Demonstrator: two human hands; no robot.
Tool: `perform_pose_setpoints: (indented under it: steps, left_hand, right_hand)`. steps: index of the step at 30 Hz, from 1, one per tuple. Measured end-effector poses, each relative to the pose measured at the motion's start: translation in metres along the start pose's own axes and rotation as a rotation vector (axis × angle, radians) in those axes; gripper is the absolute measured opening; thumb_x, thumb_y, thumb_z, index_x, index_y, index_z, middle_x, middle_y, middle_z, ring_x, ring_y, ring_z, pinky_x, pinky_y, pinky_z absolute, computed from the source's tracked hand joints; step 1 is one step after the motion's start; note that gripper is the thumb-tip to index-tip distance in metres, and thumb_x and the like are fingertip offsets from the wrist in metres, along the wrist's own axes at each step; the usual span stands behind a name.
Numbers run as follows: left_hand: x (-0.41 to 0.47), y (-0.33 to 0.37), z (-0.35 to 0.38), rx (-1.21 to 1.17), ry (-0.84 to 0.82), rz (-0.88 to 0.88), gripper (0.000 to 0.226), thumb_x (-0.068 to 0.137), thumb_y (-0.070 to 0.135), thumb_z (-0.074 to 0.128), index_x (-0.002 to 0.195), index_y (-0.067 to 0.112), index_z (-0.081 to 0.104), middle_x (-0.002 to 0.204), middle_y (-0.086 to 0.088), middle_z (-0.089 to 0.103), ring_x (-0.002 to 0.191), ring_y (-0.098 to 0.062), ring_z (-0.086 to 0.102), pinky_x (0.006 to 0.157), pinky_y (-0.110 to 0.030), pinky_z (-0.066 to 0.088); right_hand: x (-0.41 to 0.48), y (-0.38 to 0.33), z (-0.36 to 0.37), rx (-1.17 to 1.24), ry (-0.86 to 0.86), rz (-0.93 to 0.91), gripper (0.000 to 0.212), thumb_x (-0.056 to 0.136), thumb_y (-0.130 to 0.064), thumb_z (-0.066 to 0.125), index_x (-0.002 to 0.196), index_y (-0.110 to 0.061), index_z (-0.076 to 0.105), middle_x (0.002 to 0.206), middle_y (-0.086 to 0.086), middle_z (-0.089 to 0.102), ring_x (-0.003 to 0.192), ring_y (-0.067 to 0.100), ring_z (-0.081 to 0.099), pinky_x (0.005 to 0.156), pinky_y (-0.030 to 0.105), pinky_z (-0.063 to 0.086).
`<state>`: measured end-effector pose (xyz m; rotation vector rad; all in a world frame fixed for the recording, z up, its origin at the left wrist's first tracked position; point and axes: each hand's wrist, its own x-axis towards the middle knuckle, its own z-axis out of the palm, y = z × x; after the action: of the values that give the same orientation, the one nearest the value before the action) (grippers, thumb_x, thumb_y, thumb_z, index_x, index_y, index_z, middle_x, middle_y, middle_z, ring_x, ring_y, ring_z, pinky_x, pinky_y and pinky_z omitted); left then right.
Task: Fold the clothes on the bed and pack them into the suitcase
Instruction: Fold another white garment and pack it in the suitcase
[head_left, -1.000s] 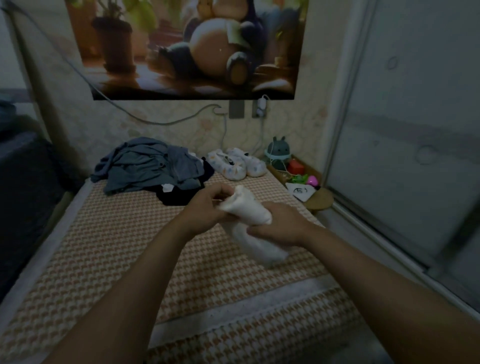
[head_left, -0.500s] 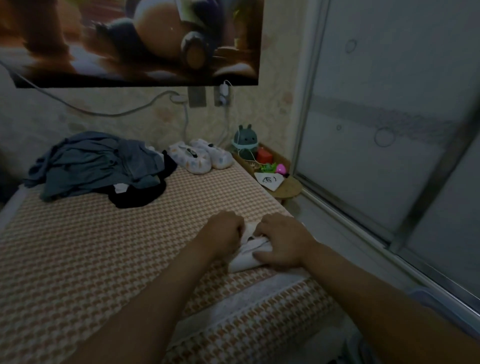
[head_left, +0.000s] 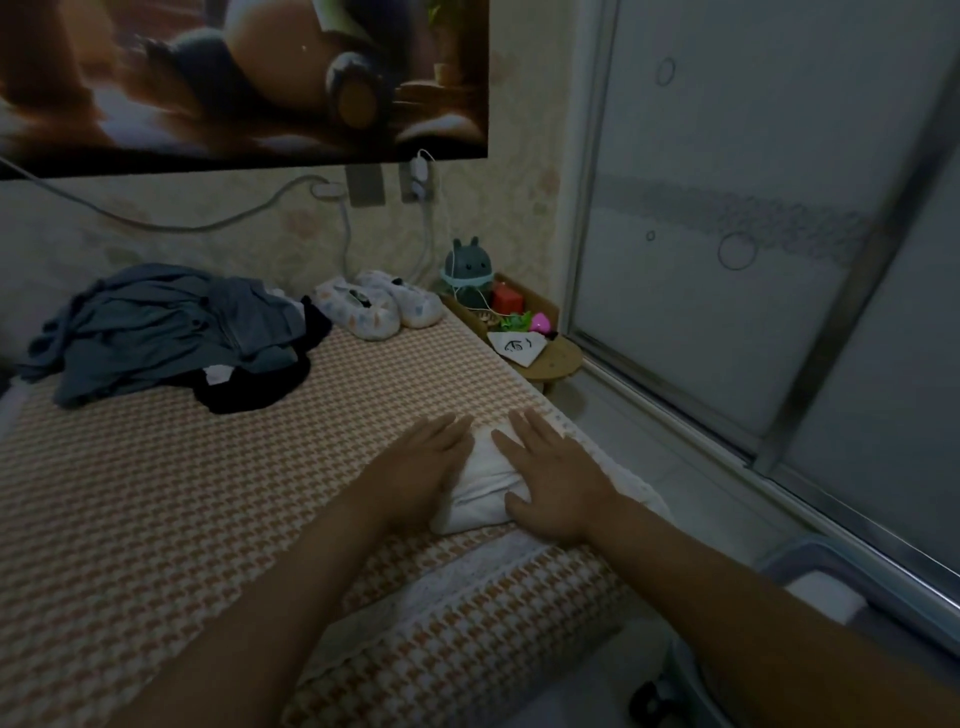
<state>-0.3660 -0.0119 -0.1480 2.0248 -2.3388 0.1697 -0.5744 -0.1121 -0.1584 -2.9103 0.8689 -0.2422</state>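
Left hand (head_left: 423, 467) and right hand (head_left: 558, 486) both lie flat, palms down, pressing the folded white garment (head_left: 480, 486) near the bed (head_left: 208, 493) edge, probably flattening creases so it packs neat; grey pile (head_left: 156, 327) waits behind

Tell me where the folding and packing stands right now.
Done: the white garment lies folded on the bed. In hand: left hand and right hand press it flat. Left: the grey-blue and black pile is unfolded; the white garment is not yet in what looks like the suitcase, lower right.
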Motion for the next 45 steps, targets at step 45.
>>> perform_pose_setpoints:
  steps: [45]
  left_hand:
    - [0.34,0.393,0.127,-0.592,-0.141,0.519,0.06,0.093,0.038,0.057,0.145,0.016,0.035,0.139,-0.006,0.045,0.124,-0.02,0.047,0.105,-0.037,0.039]
  right_hand:
    - [-0.278,0.34,0.078,0.577,0.329,0.936,0.066,0.091,-0.044,0.06,0.147,-0.028,0.029,0.143,0.0,0.049,0.125,0.024,0.051,0.099,0.028,0.04]
